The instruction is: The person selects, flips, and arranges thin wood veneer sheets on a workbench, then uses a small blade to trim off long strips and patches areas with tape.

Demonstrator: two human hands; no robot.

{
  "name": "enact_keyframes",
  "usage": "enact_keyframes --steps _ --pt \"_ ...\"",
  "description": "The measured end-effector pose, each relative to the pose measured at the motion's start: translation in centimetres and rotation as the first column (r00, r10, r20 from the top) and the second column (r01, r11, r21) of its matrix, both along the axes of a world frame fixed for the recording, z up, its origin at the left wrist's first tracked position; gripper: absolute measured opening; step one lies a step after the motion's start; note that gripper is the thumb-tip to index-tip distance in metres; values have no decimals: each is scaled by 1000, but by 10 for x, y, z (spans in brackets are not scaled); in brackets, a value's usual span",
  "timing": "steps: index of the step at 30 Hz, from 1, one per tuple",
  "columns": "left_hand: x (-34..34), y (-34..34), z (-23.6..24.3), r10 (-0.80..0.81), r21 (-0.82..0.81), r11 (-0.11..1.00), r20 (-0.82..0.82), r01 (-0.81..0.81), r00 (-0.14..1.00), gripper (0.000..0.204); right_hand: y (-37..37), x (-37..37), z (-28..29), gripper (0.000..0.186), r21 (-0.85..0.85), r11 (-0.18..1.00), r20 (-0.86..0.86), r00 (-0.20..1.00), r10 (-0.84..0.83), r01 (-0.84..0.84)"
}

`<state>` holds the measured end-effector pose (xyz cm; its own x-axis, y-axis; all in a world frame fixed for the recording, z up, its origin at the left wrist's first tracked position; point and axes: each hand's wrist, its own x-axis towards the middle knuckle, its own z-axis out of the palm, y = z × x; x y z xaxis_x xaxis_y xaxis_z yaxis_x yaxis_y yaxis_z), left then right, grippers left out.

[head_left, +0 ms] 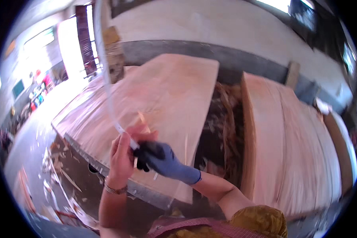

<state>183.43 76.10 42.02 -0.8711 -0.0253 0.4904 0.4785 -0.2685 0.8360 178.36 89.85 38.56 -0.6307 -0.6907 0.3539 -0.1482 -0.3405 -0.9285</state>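
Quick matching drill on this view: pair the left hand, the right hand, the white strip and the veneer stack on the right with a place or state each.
1 left hand
2 right hand
3 white strip
4 veneer stack

A wears a blue glove
B bare, bracelet at the wrist
C beyond the dark gap, right of the sheet under the hands
D curves up from the hands toward the top edge

Pairs: 1-B, 2-A, 3-D, 4-C

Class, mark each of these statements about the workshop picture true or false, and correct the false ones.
1. The right hand wears a blue glove. True.
2. The left hand is gloved too. False: it is bare, with a bracelet at the wrist.
3. Both hands meet at a thin pale strip that curves upward. True.
4. The wooden sheets are painted green. False: they are pale bare wood.
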Motion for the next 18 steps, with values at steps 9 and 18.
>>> enact_keyframes --steps 9,18 --pt "61 17 -42 -170 391 920 363 16 916 50 9 106 -67 34 44 815 -332 778 -533 577" --pt "121 -171 -150 -421 30 786 757 618 499 13 -97 200 -151 71 227 945 -2 970 -242 236"
